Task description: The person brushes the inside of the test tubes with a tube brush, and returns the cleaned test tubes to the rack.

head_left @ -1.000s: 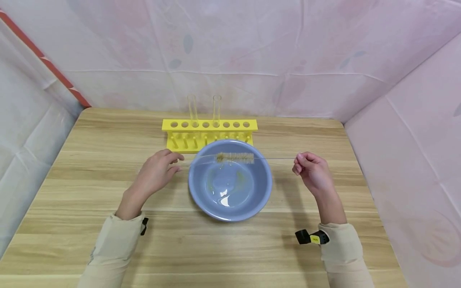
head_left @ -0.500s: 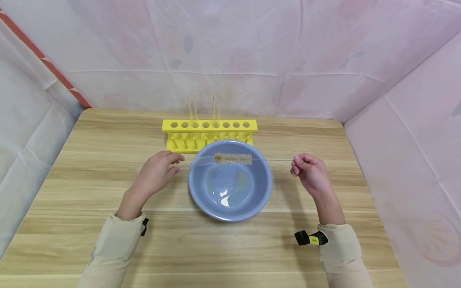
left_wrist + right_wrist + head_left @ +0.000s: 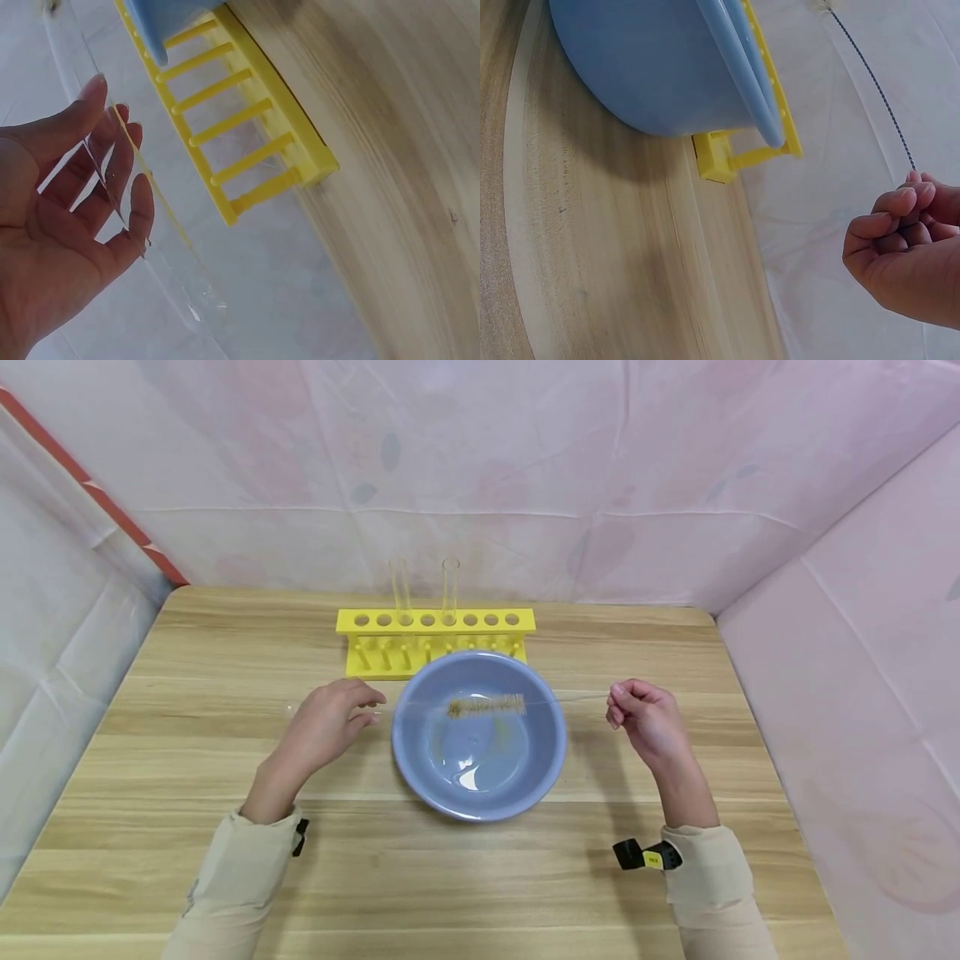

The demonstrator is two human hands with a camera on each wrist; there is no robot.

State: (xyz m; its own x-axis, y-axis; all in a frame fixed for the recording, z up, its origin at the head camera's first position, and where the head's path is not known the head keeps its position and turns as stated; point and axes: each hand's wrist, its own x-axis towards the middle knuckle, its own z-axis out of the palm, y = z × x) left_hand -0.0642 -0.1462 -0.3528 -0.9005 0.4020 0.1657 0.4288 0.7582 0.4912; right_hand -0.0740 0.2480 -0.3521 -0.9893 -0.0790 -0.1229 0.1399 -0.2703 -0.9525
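My left hand holds a clear glass test tube, thumb on one side and curled fingers on the other. The tube points right over the blue basin. From the right, my right hand pinches the end of the thin twisted wire of a test tube brush. The tan bristles hang over the basin, their left tip at the tube's open end. In the head view the tube is faint against the basin. Shallow liquid with yellowish patches shows in the basin.
Behind the basin stands a yellow test tube rack, partly hidden by its rim. Two clear test tubes, one on the left and one on the right, stand upright in it. The wooden table meets a cloth backdrop.
The brush head first shifted slightly left with my right hand, then sank toward the near side of the basin. The tube's right end has come nearer too, and the wire now slopes.
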